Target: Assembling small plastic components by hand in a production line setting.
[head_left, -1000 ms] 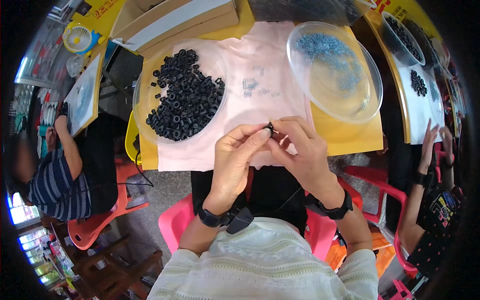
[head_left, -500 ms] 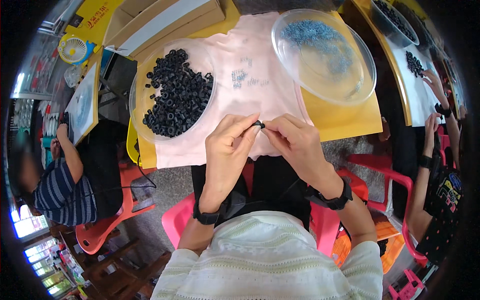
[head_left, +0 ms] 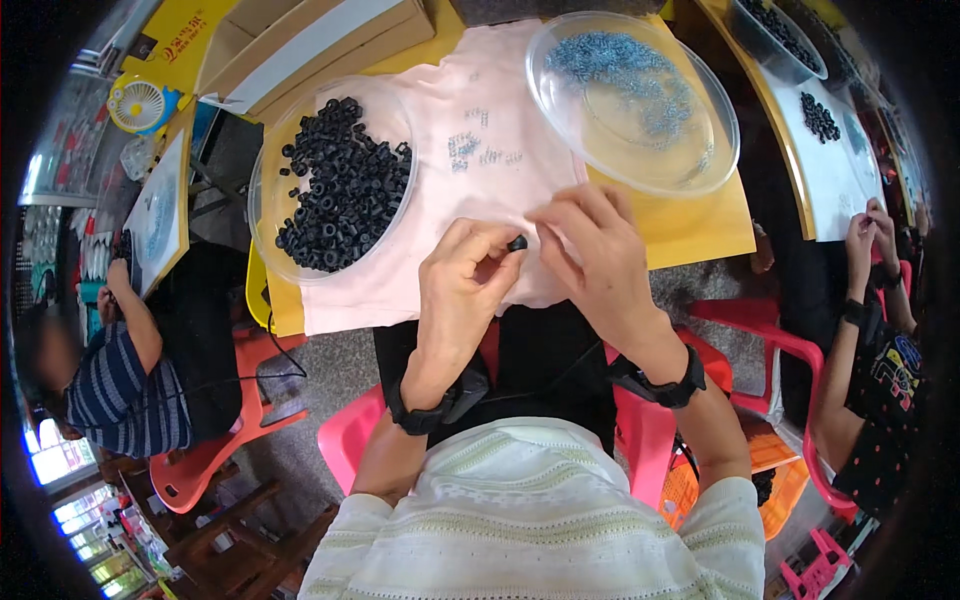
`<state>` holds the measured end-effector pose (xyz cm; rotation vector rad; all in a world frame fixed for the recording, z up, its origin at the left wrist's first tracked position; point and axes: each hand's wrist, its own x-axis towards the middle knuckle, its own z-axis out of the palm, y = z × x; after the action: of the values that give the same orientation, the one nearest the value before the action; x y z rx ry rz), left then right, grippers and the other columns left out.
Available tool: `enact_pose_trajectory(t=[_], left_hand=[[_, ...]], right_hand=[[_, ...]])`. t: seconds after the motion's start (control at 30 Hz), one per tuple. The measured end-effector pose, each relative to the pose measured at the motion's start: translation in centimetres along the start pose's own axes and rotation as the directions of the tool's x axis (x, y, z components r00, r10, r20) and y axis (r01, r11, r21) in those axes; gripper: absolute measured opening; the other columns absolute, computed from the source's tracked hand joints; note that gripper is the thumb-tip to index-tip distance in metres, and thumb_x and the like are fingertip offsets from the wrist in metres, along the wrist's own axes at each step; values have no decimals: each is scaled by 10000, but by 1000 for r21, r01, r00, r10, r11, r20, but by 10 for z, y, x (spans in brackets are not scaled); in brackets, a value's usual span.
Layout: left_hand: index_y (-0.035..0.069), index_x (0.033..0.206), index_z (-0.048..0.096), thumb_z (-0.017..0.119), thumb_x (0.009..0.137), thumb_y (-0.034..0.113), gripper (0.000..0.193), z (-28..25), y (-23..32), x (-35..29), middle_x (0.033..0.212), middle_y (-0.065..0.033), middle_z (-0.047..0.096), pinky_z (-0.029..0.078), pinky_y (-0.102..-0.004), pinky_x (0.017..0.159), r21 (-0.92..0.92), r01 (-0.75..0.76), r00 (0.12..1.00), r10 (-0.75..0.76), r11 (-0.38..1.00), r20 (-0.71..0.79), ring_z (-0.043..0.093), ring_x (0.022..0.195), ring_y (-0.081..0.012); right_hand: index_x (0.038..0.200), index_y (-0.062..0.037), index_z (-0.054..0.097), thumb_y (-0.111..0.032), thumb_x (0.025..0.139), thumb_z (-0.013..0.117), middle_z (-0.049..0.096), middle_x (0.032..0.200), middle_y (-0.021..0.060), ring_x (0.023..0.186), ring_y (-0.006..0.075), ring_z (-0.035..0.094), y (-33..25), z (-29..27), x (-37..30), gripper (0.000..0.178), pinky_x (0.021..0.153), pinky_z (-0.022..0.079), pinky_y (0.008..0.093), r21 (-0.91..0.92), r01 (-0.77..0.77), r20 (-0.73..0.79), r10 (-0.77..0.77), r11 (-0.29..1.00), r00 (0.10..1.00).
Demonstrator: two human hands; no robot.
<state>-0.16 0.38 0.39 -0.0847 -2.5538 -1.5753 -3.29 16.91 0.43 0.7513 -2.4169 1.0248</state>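
Between the thumb and forefinger of my left hand (head_left: 462, 285) is a small black ring-shaped rubber part (head_left: 517, 243). Just to its right, my right hand (head_left: 597, 245) hovers apart from the part, fingers bent and spread from the thumb, with nothing visible in them. Both hands are over the near edge of a pale pink cloth (head_left: 440, 120). A clear round tub (head_left: 262, 225) of loose black ring parts (head_left: 345, 190) stands left of my hands. On the far right another clear tub (head_left: 600, 172) holds many tiny silvery-blue pieces (head_left: 610, 65).
Small clusters of tiny pieces (head_left: 463, 150) lie on the cloth between the tubs. An open cardboard box (head_left: 320, 50) stands behind the left tub. Yellow board (head_left: 695, 225) shows under the cloth. Co-workers sit at tables on both sides, one in a striped shirt (head_left: 130, 390).
My right hand has come off the black part, its fingers parting from it. My left hand keeps hold of the part. The co-worker's hands on the right have come together.
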Motion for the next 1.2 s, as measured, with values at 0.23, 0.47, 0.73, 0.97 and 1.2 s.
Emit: enact_pose_trajectory(t=[0.23, 0.47, 0.73, 0.97, 1.2], left_hand=[[-29, 991, 666, 684, 746, -58, 247, 2, -18, -2, 1036, -141, 601, 513, -330, 720, -110, -22, 999, 19, 994, -30, 640, 874, -279], [-48, 1028, 640, 683, 735, -42, 296, 6, -21, 0, 1071, -184, 595, 504, -390, 786, -85, -95, 992, 87, 992, -96, 627, 933, -346], [-1, 975, 616, 620, 832, -21, 144, -30, -2, -19, 980, -154, 573, 489, -361, 724, 126, 23, 983, 0, 992, -183, 583, 843, -298], [31, 1110, 632, 650, 841, 146, 294, -10, 14, 15, 1194, -136, 598, 394, -456, 986, 283, -504, 848, 529, 816, -15, 557, 1084, -330], [31, 971, 709, 652, 775, 266, 311, 10, -5, 30, 1081, -103, 673, 389, -470, 997, 218, -574, 819, 554, 789, 151, 583, 1056, -295]], right_hand=[[1175, -59, 567, -223, 850, 589, 518, 1277, 146, 1197, 344, 442, -22, 42, 30, 365, 1028, 363, 417, 156, 61, 88, -75, 986, 993], [1287, -68, 520, -246, 872, 546, 460, 1382, 170, 1306, 376, 377, -4, 49, 29, 452, 1102, 303, 453, 54, 348, 216, -351, 936, 911], [1353, -49, 476, -150, 881, 543, 467, 1396, 143, 1301, 330, 414, -11, 53, 27, 488, 1094, 322, 416, 130, 91, 327, -129, 987, 936], [1419, -33, 421, -191, 928, 499, 432, 1444, 118, 1362, 288, 367, 1, 68, 17, 522, 1159, 258, 378, 309, 40, 375, -161, 950, 913], [1428, -26, 413, -175, 945, 497, 416, 1457, 117, 1367, 247, 369, -16, 58, 33, 513, 1160, 268, 368, 67, 189, 464, -198, 980, 863]])
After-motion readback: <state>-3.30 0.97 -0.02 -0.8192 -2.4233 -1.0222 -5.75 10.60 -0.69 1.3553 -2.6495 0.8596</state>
